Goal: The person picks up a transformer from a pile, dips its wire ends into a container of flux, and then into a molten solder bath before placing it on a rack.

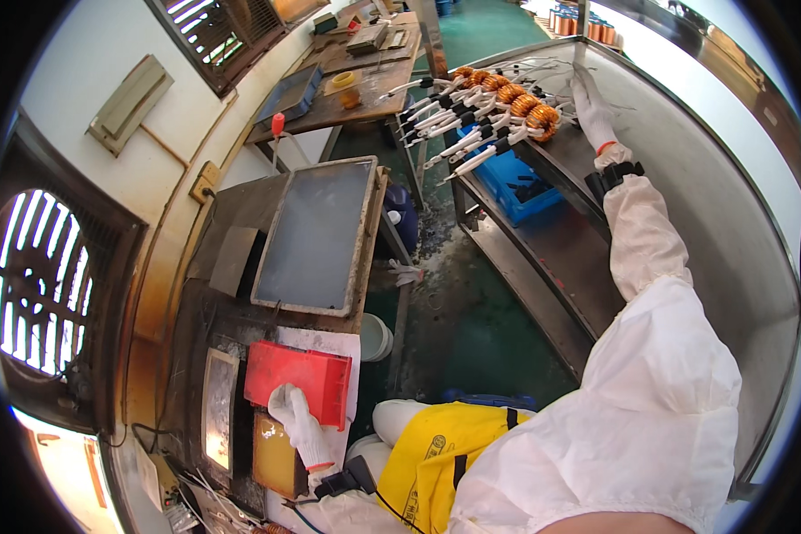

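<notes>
My left hand [298, 425], in a white glove, has its fingers bent over the near edge of a red plastic bin [298, 378] on the left bench. Beside that hand lies a block-shaped container with a yellowish-brown top [279, 454]. My right arm stretches far out over the metal table at right. There my gloved right hand [594, 111] has its fingers extended, close to thin wire leads. Next to it lies a row of copper-wound ring coils [540, 117] with white-sleeved leads [472, 165] and black sleeves. Nothing shows in the right hand.
A grey-topped rectangular tray [316, 236] stands on the left bench, near a rectangular pot with a bright surface [220, 409]. Under the metal table [685, 178] sits a blue crate [516, 196]. A white bucket [376, 338] and a dropped glove [407, 272] are on the floor. Yellow cloth [436, 454] covers my lap.
</notes>
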Action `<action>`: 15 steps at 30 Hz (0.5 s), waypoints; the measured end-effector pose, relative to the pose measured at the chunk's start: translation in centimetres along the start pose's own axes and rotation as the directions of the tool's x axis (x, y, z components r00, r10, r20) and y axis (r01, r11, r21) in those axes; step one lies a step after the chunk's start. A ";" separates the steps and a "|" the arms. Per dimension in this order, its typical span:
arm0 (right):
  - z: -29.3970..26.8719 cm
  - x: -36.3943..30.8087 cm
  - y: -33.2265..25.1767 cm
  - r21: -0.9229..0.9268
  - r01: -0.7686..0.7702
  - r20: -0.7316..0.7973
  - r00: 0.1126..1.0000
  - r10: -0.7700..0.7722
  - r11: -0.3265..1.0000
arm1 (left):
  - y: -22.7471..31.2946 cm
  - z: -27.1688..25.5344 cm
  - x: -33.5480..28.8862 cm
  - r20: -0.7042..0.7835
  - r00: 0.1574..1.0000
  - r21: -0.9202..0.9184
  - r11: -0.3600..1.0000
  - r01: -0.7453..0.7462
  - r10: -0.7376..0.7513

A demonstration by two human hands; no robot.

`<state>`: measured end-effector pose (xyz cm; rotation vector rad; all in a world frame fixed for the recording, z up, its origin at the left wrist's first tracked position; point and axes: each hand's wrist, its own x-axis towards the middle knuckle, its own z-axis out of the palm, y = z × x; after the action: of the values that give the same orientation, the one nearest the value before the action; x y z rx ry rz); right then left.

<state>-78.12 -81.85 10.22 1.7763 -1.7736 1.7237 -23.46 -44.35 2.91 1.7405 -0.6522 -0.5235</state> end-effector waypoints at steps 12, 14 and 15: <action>-0.1 -13.5 -6.6 -0.667 0.324 0.463 0.886 0.033 0.670 | -4.9 1.6 2.0 -0.061 0.837 0.031 0.839 -0.543 0.544; 0.5 -14.1 -4.1 -0.706 0.414 0.479 0.877 -0.043 0.575 | -9.6 0.4 3.3 0.135 0.732 0.796 0.367 -0.482 0.667; -0.5 -14.0 -0.5 -0.788 0.443 0.472 0.880 -0.042 0.427 | -5.7 2.6 2.3 0.005 0.962 0.609 0.762 -0.220 0.273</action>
<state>-73.57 -72.57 0.68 1.7178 -1.8300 0.1181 -22.55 -46.62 -3.30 2.2132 -1.0554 -0.0383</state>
